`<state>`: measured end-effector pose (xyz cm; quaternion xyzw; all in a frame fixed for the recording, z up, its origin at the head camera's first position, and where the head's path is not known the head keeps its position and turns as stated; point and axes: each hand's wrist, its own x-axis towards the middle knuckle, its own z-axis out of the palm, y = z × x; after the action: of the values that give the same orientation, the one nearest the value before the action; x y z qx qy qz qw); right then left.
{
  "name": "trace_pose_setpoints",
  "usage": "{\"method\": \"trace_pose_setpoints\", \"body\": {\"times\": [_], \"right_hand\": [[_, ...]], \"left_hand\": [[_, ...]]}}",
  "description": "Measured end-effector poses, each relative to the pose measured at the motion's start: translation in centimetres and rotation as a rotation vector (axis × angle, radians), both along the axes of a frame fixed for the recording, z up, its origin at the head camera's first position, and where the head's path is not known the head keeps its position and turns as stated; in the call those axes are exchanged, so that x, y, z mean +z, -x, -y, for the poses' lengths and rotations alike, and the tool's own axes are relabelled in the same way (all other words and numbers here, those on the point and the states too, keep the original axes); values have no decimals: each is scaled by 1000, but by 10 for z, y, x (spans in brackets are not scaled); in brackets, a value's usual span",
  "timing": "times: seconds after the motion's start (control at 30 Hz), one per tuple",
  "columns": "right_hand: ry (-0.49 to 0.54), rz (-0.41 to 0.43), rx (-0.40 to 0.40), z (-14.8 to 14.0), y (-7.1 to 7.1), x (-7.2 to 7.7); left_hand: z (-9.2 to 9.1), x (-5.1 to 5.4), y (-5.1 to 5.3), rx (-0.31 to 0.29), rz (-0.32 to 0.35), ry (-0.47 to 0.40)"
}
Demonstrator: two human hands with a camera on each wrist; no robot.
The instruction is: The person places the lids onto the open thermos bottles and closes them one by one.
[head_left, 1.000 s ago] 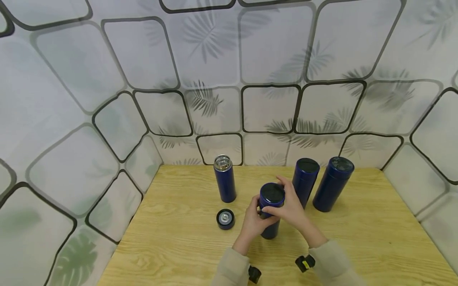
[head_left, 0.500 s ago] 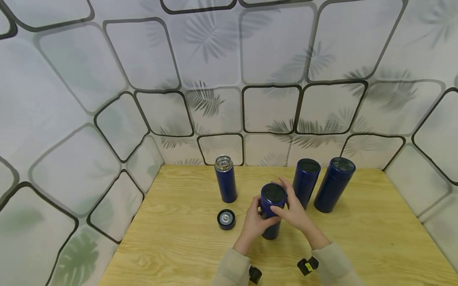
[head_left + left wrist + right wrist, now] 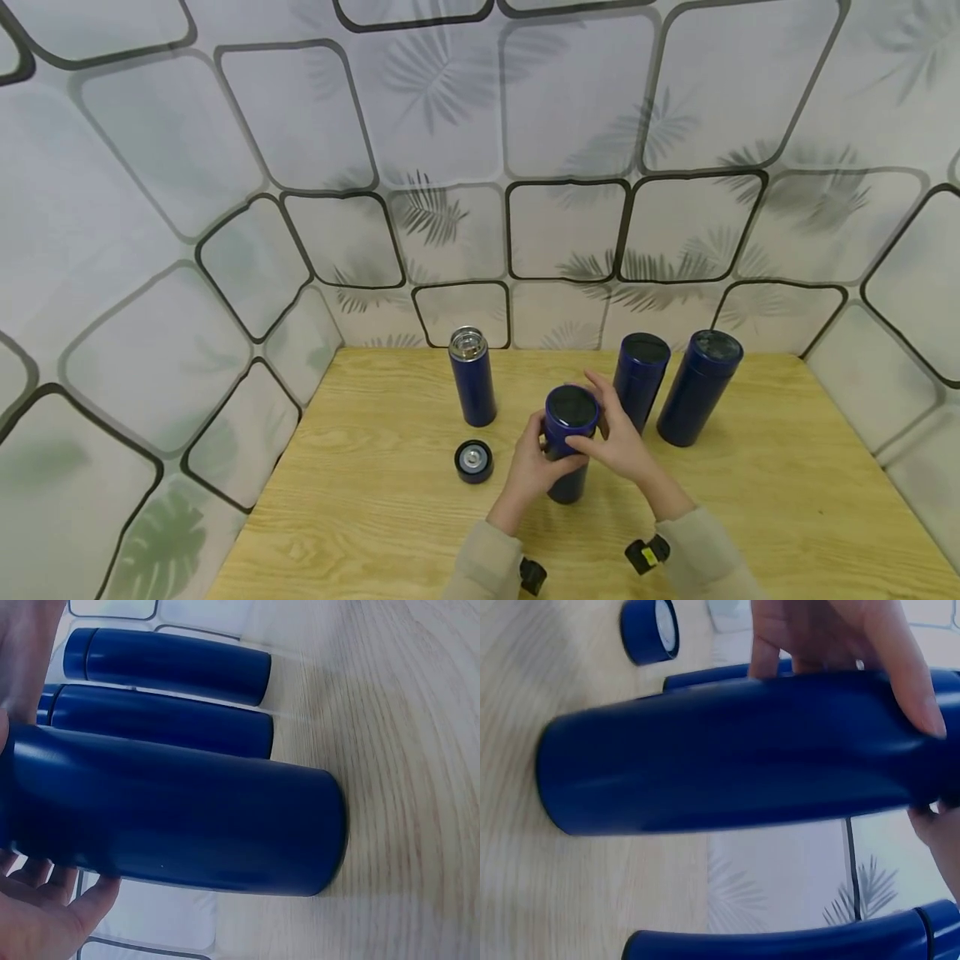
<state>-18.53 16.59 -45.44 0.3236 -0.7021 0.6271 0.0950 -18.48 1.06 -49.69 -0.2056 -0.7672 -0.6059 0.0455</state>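
Note:
A dark blue thermos bottle [image 3: 567,485] stands upright on the table in front of me, its lid [image 3: 572,406] on, with a glossy black top. My left hand [image 3: 529,465] grips the upper body, thumb on the near side. At the lid, my right hand [image 3: 621,442] pinches with the thumb in front and fingers behind. The left wrist view shows the thermos body [image 3: 180,814] large, its base on the wood. In the right wrist view the left thumb lies across the bottle [image 3: 720,761], and only a little of the right hand [image 3: 939,832] shows.
An open thermos [image 3: 474,387] with a steel mouth stands at the back left. Its likely lid [image 3: 473,461] lies underside up before it. Two lidded blue thermoses [image 3: 639,382] [image 3: 697,392] stand close to my right hand. A patterned wall [image 3: 567,229] borders the wooden table [image 3: 375,500].
The right thumb has shifted to the right along the lid's near side, and the right wrist has moved slightly right. The left hand and the thermos stay in place.

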Motion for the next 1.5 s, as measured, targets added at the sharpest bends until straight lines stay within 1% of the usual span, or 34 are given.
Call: {"method": "trace_pose_setpoints", "body": {"times": [0.07,0.13,0.17,0.23,0.3,0.37,0.47,0.6,0.63,0.7,0.73,0.77,0.83,0.87,0.97,1.03,1.1,1.2,1.23,1.3,1.37,1.43,1.47,1.5], "right_hand": [[-5,-11,44,-3,2,2],[-15,1,89,-7,6,4],[-20,12,115,-9,7,5],[-20,43,190,-14,12,7],[-6,93,282,-18,16,7],[11,147,377,-23,21,7],[38,197,525,-28,28,7],[74,171,709,-30,38,6],[82,164,744,-30,39,6],[89,155,779,-31,41,6],[84,155,772,-31,40,7],[72,155,748,-30,39,7],[30,164,644,-29,34,8],[1,169,573,-28,31,9],[-86,190,325,-22,19,11],[-133,197,156,-16,11,12],[-161,214,4,-10,3,12],[-188,221,-174,-2,-4,9],[-190,218,-210,0,-6,8],[-161,195,-216,1,-9,6],[-108,158,-161,1,-9,5],[-56,128,-96,-1,-10,5],[-37,126,-76,-2,-10,5],[-26,136,-77,-2,-10,5]], "left_hand": [[0,3,-1,-5,11,4],[2,12,-4,-17,3,7],[2,16,-5,-26,10,9],[5,25,-8,-55,31,9],[8,32,-10,-96,61,13],[11,34,-8,-143,112,19],[15,34,-6,-211,154,23],[18,31,-2,-280,186,7],[18,30,-1,-292,189,4],[18,26,1,-305,189,-4],[18,23,1,-306,180,-4],[17,20,2,-303,172,0],[16,12,4,-282,146,17],[15,8,5,-262,129,29],[11,-1,6,-201,73,45],[8,-3,4,-162,33,37],[5,-4,3,-125,2,25],[1,-4,0,-66,-33,21],[-1,-5,-1,-49,-42,24],[-4,-5,-3,-25,-60,22],[-4,-4,-4,-10,-71,20],[-4,-4,-4,-6,-67,20],[-4,-3,-5,-2,-62,21],[-4,-3,-5,2,-57,24]]}}
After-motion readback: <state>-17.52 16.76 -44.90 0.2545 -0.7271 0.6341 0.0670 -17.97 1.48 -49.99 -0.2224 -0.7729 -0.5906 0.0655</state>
